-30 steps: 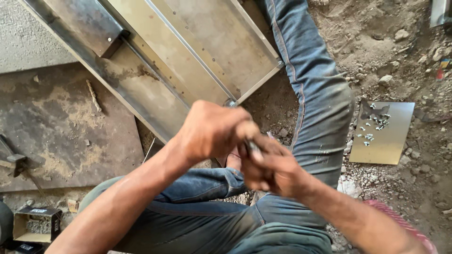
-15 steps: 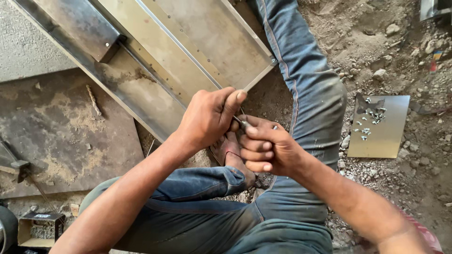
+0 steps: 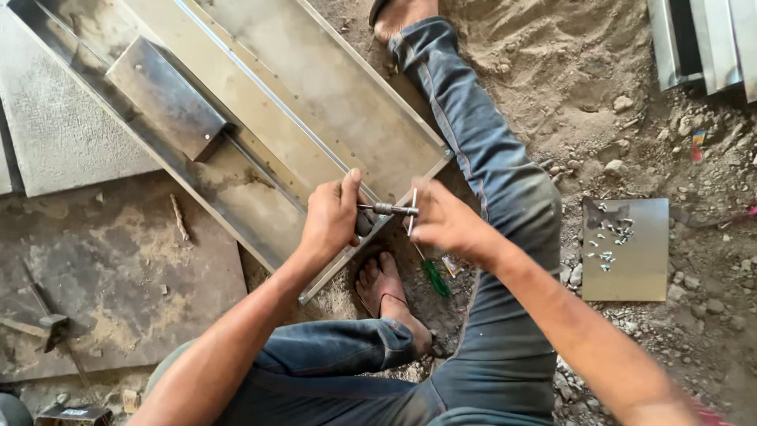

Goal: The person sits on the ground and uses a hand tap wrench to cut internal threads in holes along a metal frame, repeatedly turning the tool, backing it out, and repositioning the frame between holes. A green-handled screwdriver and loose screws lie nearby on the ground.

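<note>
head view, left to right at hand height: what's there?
Dark metal plate on the ground → left hand → T-handled steel tool → right hand → outstretched jeans leg → small square plate with loose metal bits.

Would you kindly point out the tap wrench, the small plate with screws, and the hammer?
Tap wrench (image 3: 388, 209), head view, on its shaft.
Small plate (image 3: 631, 272), head view, on its bare lower part.
Hammer (image 3: 54, 323), head view, on its head.

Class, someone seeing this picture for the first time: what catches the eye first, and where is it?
At centre, the left hand and right hand meet on a small T-handled metal tool at the end of a long metal channel. On the sandy ground to the right lies a square metal plate scattered with small screws.
</note>
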### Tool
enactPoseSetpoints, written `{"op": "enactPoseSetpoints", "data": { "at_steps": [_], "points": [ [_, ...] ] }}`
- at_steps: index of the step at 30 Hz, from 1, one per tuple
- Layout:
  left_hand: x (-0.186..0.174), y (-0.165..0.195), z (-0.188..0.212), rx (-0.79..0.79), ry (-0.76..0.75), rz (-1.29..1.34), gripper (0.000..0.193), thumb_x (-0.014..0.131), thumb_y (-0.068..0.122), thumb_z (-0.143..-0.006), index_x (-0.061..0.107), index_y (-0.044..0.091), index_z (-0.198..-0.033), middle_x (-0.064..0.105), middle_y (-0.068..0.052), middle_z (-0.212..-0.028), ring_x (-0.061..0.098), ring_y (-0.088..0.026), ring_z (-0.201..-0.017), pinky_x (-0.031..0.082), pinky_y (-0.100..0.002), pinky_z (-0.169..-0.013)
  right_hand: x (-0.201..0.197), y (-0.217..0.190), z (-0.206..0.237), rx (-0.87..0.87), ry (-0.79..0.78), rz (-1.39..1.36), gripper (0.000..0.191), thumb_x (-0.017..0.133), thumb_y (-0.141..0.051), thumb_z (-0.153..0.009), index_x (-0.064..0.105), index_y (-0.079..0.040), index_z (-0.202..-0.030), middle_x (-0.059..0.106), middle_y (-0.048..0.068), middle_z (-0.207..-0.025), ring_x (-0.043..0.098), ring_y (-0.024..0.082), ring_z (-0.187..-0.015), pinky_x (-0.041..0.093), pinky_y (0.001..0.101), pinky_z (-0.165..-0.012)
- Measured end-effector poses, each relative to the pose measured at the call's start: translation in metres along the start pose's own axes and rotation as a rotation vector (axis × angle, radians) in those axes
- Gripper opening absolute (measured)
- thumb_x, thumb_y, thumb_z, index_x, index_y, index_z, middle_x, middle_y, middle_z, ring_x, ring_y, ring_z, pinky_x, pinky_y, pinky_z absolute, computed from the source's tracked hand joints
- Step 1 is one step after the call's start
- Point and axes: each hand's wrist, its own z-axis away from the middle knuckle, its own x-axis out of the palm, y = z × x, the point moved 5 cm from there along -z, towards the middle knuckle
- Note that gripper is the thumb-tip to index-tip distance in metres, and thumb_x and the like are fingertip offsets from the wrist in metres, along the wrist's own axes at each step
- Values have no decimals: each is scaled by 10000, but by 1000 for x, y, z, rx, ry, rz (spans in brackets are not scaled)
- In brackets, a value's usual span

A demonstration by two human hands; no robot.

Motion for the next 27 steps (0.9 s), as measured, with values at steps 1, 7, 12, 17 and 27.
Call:
{"op": "enactPoseSetpoints", "data": {
  "at_steps": [1,7,12,17,27],
  "points": [
    [1,1,1,33,23,-15,602,483,464,-1032,670,-32,-747,601,-137,-516,622,-236,-395,516,-394,-419,6,20,6,382,-91,-482,428,617,-179,-883,593,-20,-1280,759,87,-1126,742,237,-1018,631,396,-846],
    [6,-11,0,-34,-77,-72,629,472,478,-1044,657,-38,-736,614,-120,-533,623,-201,-397,495,-355,-405,16,40,-4,297,-26,-369,381,616,-79,-954,567,-69,-1332,751,143,-1020,708,241,-870,593,414,-782],
    [2,-29,-5,-302,-235,2,661,423,497,-1060,623,-29,-714,580,-94,-516,549,-179,-359,384,-341,-342,23,-2,-5,-341,-90,549,332,635,0,-938,625,-32,-1269,717,109,-1139,721,200,-1074,583,342,-912],
    [-3,-22,-10,-165,-82,224,620,415,460,-1066,621,-14,-723,588,-84,-501,524,-169,-334,402,-326,-329,7,7,-9,-123,78,291,290,556,40,-949,638,-51,-1212,695,113,-1188,691,227,-1098,583,359,-929],
    [9,-20,-2,-226,-119,259,585,422,446,-1062,637,-12,-769,559,-88,-498,528,-187,-332,380,-334,-321,5,45,-5,-64,122,-83,401,525,9,-956,656,36,-1333,735,157,-1198,722,199,-1075,609,362,-947]
  ]
}}
